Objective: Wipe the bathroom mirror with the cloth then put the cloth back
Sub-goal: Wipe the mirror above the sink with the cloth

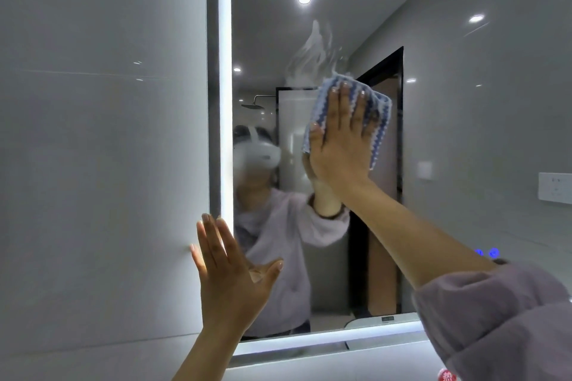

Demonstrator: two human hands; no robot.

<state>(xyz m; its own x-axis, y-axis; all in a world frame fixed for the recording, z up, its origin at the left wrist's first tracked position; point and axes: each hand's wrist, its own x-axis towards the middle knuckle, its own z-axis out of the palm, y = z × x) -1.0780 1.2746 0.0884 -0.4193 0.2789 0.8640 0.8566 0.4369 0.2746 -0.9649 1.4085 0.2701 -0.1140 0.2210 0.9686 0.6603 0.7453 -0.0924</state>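
Pressed by the flat, unclasped right hand, the blue-white striped cloth could slip down the seemingly damp backlit mirror.

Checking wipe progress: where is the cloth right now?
Head view, mid-frame: the cloth is pressed flat on the mirror under the right hand, just below a streaky smear.

Rectangular wall mirror with lit white edges: whitish streaks just above the cloth.
Blue-and-white striped woven cloth: pressed to the glass under the right hand, fingers straight.
Left hand: flat, fingers spread, across the mirror's left edge and the glossy grey wall tile.
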